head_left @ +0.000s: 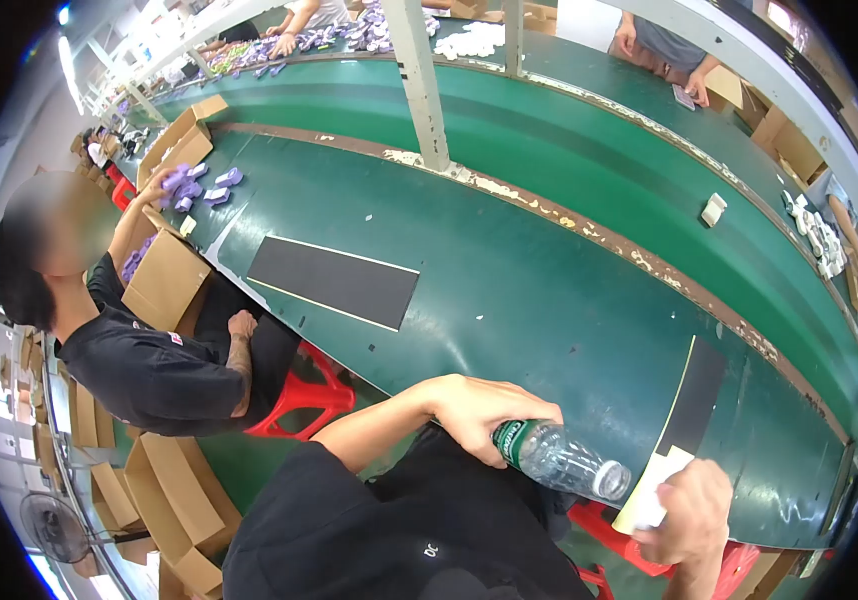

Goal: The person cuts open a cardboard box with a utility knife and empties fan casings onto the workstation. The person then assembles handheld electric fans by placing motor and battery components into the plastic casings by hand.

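At the near edge of the green table (509, 300), the left hand (484, 413) is closed around a clear bottle (567, 462). The right hand (694, 510) curls by that edge; whether it grips anything, I cannot tell.

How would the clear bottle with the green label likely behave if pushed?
The clear bottle, held in the left hand, has a rounded body, so on its side it would probably roll across the green table. Its thin-looking, see-through wall would likely flex when squeezed. No liquid plainly shows, so it may be light.
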`<state>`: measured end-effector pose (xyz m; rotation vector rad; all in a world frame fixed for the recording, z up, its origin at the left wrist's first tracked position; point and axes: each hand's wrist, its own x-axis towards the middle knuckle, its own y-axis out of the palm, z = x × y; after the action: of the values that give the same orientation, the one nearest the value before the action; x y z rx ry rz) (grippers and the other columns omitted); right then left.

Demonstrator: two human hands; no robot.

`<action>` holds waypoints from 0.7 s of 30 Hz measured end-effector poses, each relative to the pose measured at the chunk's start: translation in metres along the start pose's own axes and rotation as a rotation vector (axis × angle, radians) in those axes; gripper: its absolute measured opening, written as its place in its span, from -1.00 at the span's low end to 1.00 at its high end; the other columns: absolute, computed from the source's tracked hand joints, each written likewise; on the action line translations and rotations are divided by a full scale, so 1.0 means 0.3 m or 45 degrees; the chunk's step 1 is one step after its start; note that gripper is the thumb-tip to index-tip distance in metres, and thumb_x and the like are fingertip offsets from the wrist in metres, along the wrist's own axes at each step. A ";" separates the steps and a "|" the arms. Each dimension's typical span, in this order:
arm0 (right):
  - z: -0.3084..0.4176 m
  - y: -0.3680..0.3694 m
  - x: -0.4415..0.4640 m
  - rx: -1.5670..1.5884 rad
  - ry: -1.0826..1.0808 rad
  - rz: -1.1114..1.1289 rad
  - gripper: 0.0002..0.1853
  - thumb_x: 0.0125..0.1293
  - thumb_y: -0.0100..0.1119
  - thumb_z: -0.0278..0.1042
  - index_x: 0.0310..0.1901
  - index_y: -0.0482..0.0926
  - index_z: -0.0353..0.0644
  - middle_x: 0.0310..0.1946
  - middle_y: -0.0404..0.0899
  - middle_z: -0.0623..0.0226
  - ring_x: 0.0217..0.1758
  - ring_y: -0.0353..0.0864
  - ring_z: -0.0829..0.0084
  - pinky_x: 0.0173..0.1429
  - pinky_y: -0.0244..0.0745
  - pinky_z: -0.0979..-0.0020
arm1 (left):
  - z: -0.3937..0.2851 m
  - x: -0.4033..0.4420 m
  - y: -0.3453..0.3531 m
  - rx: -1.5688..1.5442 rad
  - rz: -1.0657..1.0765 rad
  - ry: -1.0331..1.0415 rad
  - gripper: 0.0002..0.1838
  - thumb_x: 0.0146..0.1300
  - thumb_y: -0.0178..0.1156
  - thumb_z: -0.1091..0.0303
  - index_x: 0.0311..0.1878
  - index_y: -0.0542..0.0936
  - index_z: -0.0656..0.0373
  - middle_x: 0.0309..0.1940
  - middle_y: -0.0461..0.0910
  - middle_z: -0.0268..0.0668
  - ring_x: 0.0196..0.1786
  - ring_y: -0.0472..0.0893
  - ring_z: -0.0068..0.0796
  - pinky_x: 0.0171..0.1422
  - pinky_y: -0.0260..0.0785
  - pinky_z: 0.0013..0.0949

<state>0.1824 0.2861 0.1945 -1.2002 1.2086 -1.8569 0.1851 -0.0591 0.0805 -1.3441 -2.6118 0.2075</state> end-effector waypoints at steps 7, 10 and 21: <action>-0.344 0.373 0.183 1.580 0.974 -1.173 -0.57 0.77 -0.21 0.05 -0.05 0.48 -0.15 -0.43 0.28 0.55 -0.45 0.16 0.68 -0.39 0.06 0.53 | -0.132 0.018 -0.008 0.206 -0.638 0.204 -0.18 -0.05 0.53 0.50 0.39 0.51 0.27 0.24 0.63 -0.05 0.30 0.64 -0.02 0.45 0.45 -0.09; -0.541 0.607 0.219 1.760 1.239 -1.230 -0.50 0.78 -0.25 0.15 -0.10 0.48 -0.12 -0.50 0.23 0.60 -0.51 0.14 0.68 -0.42 0.04 0.51 | -0.253 0.045 -0.054 0.456 -0.788 0.324 -0.16 -0.05 0.60 0.41 0.39 0.54 0.26 0.30 0.65 -0.07 0.40 0.61 -0.07 0.62 0.32 0.03; -0.568 0.864 0.223 1.240 1.275 -1.284 -0.48 0.77 -0.21 0.14 -0.12 0.50 -0.18 -0.37 0.45 0.54 -0.35 0.33 0.66 -0.34 0.21 0.48 | -0.413 0.074 -0.143 1.014 -0.969 0.656 -0.19 0.01 0.64 0.29 0.36 0.53 0.22 0.27 0.65 0.03 0.36 0.64 0.11 0.59 0.27 0.34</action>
<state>0.0034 0.1891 -0.0488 -0.1962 -0.2381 -3.3662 0.1681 -0.0614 0.2124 -0.0910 -2.0330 0.5895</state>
